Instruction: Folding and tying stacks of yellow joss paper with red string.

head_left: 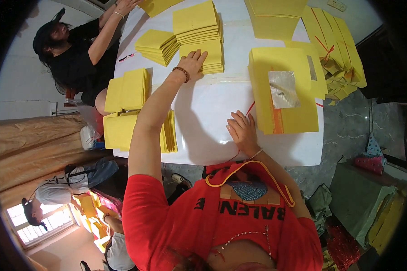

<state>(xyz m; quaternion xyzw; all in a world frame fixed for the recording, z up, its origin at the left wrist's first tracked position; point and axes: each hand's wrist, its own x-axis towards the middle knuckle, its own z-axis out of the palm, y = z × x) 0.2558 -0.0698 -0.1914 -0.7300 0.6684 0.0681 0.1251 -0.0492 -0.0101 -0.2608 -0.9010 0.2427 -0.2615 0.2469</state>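
Note:
My left hand rests with its fingers apart on a low stack of yellow folded paper pieces. Directly behind it stands a taller stack of yellow folded pieces. A fanned, tilted yellow pile leans beside them to the left. Near the front edge of the white table, my right hand lies low with its fingers loosely bent and apart. A red string runs by its fingertips; whether the hand touches it is unclear. To its right lies a thick yellow paper block with a clear plastic patch.
More yellow stacks stand at the table's left edge, under and beside my left forearm. A yellow block stands at the back right. Bundles tied with red string are beyond the table. A co-worker sits at the far left; others work behind.

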